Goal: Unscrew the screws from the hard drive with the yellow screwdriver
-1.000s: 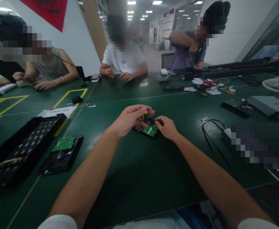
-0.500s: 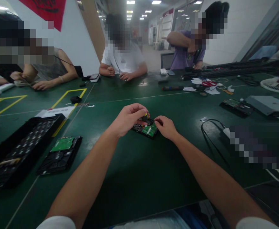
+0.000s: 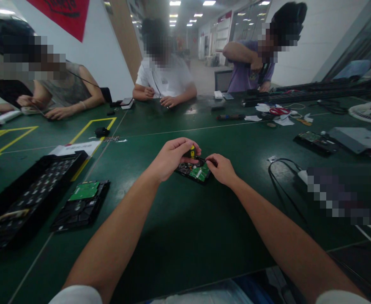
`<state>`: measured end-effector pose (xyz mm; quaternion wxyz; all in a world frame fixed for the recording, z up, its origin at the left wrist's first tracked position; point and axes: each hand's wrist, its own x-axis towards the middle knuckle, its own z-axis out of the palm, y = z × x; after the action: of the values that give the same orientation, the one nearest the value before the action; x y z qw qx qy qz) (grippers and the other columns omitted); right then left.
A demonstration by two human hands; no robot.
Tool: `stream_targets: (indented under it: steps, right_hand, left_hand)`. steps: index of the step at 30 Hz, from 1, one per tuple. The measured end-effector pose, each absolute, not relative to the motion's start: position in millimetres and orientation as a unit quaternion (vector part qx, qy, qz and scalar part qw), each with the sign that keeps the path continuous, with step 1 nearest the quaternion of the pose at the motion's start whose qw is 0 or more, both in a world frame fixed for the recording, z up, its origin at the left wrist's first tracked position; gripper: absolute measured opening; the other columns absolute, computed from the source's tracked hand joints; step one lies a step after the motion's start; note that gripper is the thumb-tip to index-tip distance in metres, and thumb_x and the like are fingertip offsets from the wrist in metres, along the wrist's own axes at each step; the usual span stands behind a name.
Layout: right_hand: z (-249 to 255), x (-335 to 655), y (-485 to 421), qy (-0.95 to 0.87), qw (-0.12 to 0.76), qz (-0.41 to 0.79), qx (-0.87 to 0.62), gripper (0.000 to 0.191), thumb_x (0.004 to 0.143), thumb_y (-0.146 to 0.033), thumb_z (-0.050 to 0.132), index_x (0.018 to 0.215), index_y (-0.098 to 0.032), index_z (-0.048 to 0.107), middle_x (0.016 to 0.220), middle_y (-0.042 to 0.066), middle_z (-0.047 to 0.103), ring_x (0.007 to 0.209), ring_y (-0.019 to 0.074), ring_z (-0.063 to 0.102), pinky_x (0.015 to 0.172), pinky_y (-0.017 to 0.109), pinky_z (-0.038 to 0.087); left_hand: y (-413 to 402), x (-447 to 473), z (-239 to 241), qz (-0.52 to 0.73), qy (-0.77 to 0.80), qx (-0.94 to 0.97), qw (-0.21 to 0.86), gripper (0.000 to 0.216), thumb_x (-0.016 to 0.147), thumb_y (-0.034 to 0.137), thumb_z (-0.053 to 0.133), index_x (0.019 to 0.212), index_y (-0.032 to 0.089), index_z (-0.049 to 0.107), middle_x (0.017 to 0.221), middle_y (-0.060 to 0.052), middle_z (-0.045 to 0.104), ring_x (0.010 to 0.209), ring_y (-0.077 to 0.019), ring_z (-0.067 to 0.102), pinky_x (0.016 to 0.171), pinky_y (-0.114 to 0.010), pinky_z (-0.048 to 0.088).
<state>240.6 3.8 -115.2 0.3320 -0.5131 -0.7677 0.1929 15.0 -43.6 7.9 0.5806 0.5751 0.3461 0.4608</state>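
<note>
In the middle of the table lies a hard drive (image 3: 200,173), its green circuit board facing up. My left hand (image 3: 173,157) is closed around a small black and yellow tool (image 3: 191,152) over the drive's far left part; its working end is hidden. At the drive's right far corner my right hand (image 3: 221,168) has thumb and forefinger pinched together. A thin dark piece shows by those fingertips, too small to name. Left of my forearm sits a black drive tray (image 3: 77,211) with another green board (image 3: 84,191) on it.
A long black casing (image 3: 36,190) lies at the left. To the right are another hard drive (image 3: 315,142), a grey box (image 3: 352,139) and a black cable (image 3: 271,177). A screwdriver (image 3: 230,117) and paper scraps (image 3: 283,120) lie farther back. Several people sit across the table.
The black and yellow tool has turned in my left fingers, showing more yellow. My right hand stays at the drive's corner. The view has shifted slightly.
</note>
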Motion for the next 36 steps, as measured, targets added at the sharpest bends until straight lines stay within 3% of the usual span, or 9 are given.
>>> stream_targets:
  steps: [4, 9, 16, 20, 26, 30, 36]
  right_hand:
    - [-115.0, 240.4, 3.7, -0.767, 0.334, 0.191, -0.513, 0.015, 0.097, -0.024, 0.060, 0.108, -0.021, 0.071, 0.106, 0.007, 0.072, 0.093, 0.0197, 0.065, 0.082, 0.035, 0.050]
    - [-113.5, 240.7, 3.4, -0.771, 0.327, 0.192, -0.512, 0.015, 0.098, -0.024, 0.059, 0.107, -0.021, 0.071, 0.105, 0.007, 0.072, 0.091, 0.0192, 0.064, 0.081, 0.034, 0.049]
    - [-113.2, 240.7, 3.0, -0.767, 0.328, 0.196, -0.516, 0.015, 0.097, -0.024, 0.060, 0.108, -0.021, 0.071, 0.106, 0.007, 0.072, 0.092, 0.0195, 0.065, 0.081, 0.034, 0.049]
    - [-112.5, 240.1, 2.4, -0.770, 0.329, 0.192, -0.512, 0.015, 0.097, -0.024, 0.061, 0.108, -0.021, 0.071, 0.104, 0.007, 0.072, 0.092, 0.0199, 0.065, 0.082, 0.034, 0.049]
    - [-110.9, 239.9, 1.7, -0.772, 0.327, 0.191, -0.511, 0.014, 0.098, -0.024, 0.060, 0.106, -0.021, 0.071, 0.105, 0.007, 0.072, 0.092, 0.0199, 0.065, 0.082, 0.034, 0.049]
    - [-111.7, 240.8, 1.9, -0.768, 0.327, 0.198, -0.514, 0.016, 0.098, -0.024, 0.059, 0.108, -0.021, 0.071, 0.106, 0.007, 0.072, 0.092, 0.0200, 0.065, 0.082, 0.035, 0.049]
    - [-110.9, 240.5, 1.9, -0.769, 0.326, 0.198, -0.514, 0.015, 0.097, -0.024, 0.060, 0.107, -0.021, 0.071, 0.107, 0.007, 0.072, 0.093, 0.0198, 0.066, 0.082, 0.035, 0.050]
  left_hand:
    - [-45.1, 16.7, 9.4, 0.453, 0.347, 0.564, 0.598, 0.020, 0.087, 0.033, 0.074, 0.093, 0.015, 0.072, 0.098, -0.008, 0.070, 0.093, -0.0182, 0.067, 0.080, -0.031, 0.061]
    - [-45.0, 15.5, 11.1, 0.464, 0.380, 0.556, 0.576, 0.016, 0.083, 0.031, 0.074, 0.089, 0.016, 0.074, 0.094, -0.006, 0.068, 0.080, -0.0141, 0.062, 0.066, -0.025, 0.055]
    - [-45.5, 16.0, 10.6, 0.467, 0.371, 0.543, 0.591, 0.015, 0.086, 0.027, 0.067, 0.096, 0.016, 0.068, 0.093, -0.009, 0.072, 0.085, -0.0193, 0.067, 0.062, -0.025, 0.053]
    - [-45.7, 17.1, 9.6, 0.472, 0.358, 0.524, 0.612, 0.012, 0.087, 0.024, 0.062, 0.094, 0.016, 0.065, 0.093, -0.011, 0.073, 0.091, -0.0232, 0.070, 0.067, -0.031, 0.058]
    - [-42.6, 14.2, 9.9, 0.477, 0.379, 0.560, 0.561, 0.015, 0.086, 0.026, 0.062, 0.086, 0.014, 0.072, 0.099, -0.009, 0.067, 0.089, -0.0185, 0.064, 0.066, -0.026, 0.058]
    - [-42.2, 12.2, 10.5, 0.464, 0.382, 0.582, 0.548, 0.018, 0.089, 0.027, 0.060, 0.092, 0.015, 0.073, 0.097, -0.008, 0.067, 0.084, -0.0161, 0.062, 0.062, -0.023, 0.055]
    - [-44.6, 14.4, 11.0, 0.468, 0.367, 0.556, 0.581, 0.015, 0.092, 0.025, 0.058, 0.100, 0.016, 0.067, 0.094, -0.010, 0.072, 0.088, -0.0206, 0.068, 0.060, -0.025, 0.056]
